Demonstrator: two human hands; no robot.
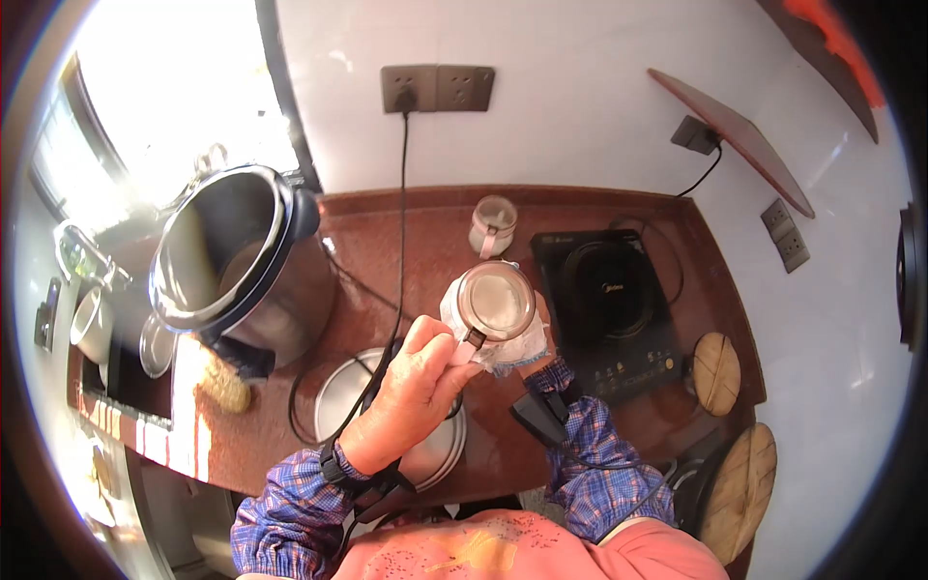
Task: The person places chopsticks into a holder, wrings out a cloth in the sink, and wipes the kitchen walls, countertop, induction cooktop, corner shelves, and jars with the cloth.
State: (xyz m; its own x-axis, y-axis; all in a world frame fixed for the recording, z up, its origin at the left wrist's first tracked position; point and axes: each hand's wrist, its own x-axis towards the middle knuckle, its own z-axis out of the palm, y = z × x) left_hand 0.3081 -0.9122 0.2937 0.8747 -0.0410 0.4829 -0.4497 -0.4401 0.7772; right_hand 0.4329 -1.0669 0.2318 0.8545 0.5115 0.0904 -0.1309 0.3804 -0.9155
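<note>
left hand [411, 387] pinching the handle of a glass mug [493, 304], center counter | right hand [527, 343] under it at 4 o'clock, wrapped in white cloth [512, 350], prob wiping | spare mug [492, 225] at 12

The reddish-brown surface [619, 208] carries a large steel pot [237, 266], a small lidded jar [492, 225], a black induction cooker [607, 309], a steel lid [387, 416] and a round wooden coaster [717, 373].

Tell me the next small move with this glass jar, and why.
Probably turn the glass jar a little in the cloth: the left hand grips its handle, while the right hand presses a white cloth under and around it above the counter.
</note>
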